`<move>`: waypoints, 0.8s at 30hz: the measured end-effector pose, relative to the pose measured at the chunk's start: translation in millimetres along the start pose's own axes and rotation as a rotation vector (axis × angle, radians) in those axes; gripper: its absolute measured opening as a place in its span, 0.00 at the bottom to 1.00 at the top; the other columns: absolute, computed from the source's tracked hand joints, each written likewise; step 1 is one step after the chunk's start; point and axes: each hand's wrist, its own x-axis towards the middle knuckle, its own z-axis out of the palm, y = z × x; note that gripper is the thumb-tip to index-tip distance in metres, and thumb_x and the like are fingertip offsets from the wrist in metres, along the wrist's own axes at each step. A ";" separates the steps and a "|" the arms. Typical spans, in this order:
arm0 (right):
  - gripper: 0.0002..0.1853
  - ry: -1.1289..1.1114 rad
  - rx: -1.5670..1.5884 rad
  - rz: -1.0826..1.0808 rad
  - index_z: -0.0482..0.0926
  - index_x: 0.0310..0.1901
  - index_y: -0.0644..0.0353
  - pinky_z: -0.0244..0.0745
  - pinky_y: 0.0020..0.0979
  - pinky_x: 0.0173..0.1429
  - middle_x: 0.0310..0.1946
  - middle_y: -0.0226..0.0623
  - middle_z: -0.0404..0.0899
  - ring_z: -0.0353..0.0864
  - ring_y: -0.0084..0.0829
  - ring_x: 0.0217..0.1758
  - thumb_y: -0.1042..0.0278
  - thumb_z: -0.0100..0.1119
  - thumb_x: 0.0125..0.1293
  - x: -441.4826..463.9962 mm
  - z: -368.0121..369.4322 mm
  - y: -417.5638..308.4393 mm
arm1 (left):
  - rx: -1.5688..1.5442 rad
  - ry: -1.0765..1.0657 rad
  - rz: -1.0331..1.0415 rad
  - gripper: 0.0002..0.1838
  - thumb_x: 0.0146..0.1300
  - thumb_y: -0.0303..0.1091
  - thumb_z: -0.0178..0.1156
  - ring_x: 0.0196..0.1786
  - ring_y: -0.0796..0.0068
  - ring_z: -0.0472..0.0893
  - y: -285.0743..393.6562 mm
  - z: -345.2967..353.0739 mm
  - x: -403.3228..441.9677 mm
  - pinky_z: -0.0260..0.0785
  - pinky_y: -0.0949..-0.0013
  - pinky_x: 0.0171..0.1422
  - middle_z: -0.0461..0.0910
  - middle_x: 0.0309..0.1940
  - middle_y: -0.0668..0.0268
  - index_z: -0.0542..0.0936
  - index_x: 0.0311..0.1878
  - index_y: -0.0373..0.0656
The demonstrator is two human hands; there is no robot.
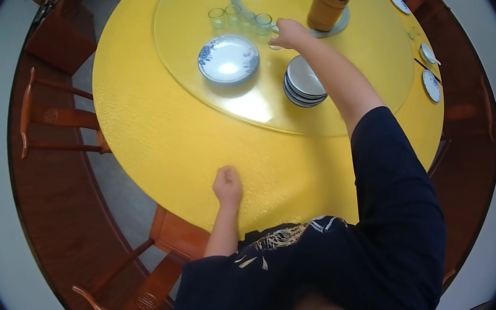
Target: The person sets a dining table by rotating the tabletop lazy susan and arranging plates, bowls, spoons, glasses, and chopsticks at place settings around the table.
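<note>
My right hand (291,34) reaches over the glass turntable (189,70), with its fingers closed around a small clear glass (275,46) mostly hidden by them. Just left of it, several similar glasses (233,17) stand in a row. A stack of plates with blue flower patterns (228,59) sits below the row. Under my right forearm is a stack of small bowls (303,81), partly covered by the arm. My left hand (227,185) is curled into a loose fist at the near part of the yellow table (154,135), with nothing visible in it.
A brown holder (326,9) with chopsticks stands on the turntable behind my right hand. Place settings with small plates (431,86), a bowl with a spoon (428,53) and chopsticks line the right edge. Wooden chairs (60,114) stand around the table.
</note>
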 end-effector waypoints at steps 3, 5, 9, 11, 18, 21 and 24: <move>0.22 -0.018 -0.003 0.031 0.75 0.38 0.62 0.71 0.32 0.45 0.40 0.43 0.74 0.74 0.38 0.42 0.56 0.62 0.42 20.3 20.4 -5.4 | 0.017 -0.005 -0.017 0.05 0.53 0.31 0.54 0.19 0.81 0.70 2.7 -1.2 -0.2 0.62 0.79 0.24 0.71 0.16 0.66 0.73 0.28 0.39; 0.22 -0.034 0.012 0.068 0.74 0.37 0.62 0.71 0.31 0.45 0.40 0.44 0.74 0.74 0.38 0.42 0.58 0.62 0.42 30.0 31.0 -7.3 | 0.016 -0.019 -0.031 0.05 0.53 0.31 0.54 0.18 0.81 0.69 5.7 -2.1 -0.6 0.62 0.79 0.23 0.71 0.16 0.66 0.73 0.28 0.39; 0.28 0.027 0.062 0.129 0.68 0.43 0.66 0.71 0.32 0.45 0.39 0.49 0.73 0.74 0.40 0.42 0.58 0.62 0.41 42.0 48.5 -10.5 | 0.024 -0.022 -0.014 0.05 0.53 0.30 0.54 0.18 0.81 0.69 3.5 -2.5 -0.9 0.62 0.79 0.23 0.71 0.15 0.66 0.73 0.27 0.39; 0.33 0.073 0.087 0.154 0.62 0.46 0.68 0.70 0.32 0.45 0.39 0.53 0.71 0.73 0.42 0.42 0.57 0.62 0.40 48.1 54.6 -10.8 | 0.024 -0.024 -0.016 0.05 0.53 0.30 0.54 0.18 0.81 0.69 4.5 -3.0 -0.5 0.62 0.79 0.23 0.71 0.15 0.66 0.74 0.27 0.38; 0.45 0.069 0.226 0.279 0.52 0.53 0.68 0.68 0.32 0.49 0.46 0.61 0.62 0.69 0.46 0.47 0.55 0.67 0.37 41.8 47.7 -25.5 | -0.002 0.003 0.024 0.05 0.53 0.30 0.54 0.18 0.81 0.70 15.1 -4.2 0.9 0.63 0.78 0.23 0.71 0.15 0.66 0.73 0.26 0.39; 0.50 0.073 0.269 0.262 0.48 0.56 0.68 0.67 0.33 0.51 0.49 0.62 0.59 0.67 0.46 0.50 0.53 0.67 0.36 29.3 38.1 -23.7 | 0.032 -0.009 0.041 0.06 0.53 0.30 0.54 0.18 0.78 0.71 13.2 -3.8 0.2 0.63 0.78 0.24 0.71 0.15 0.65 0.73 0.26 0.39; 0.50 0.125 0.284 0.159 0.47 0.57 0.69 0.65 0.33 0.53 0.53 0.59 0.55 0.64 0.48 0.53 0.53 0.66 0.38 5.9 24.8 -13.0 | 0.061 -0.017 0.061 0.06 0.53 0.31 0.54 0.19 0.76 0.72 10.3 -3.6 -0.4 0.64 0.76 0.25 0.72 0.16 0.64 0.73 0.26 0.39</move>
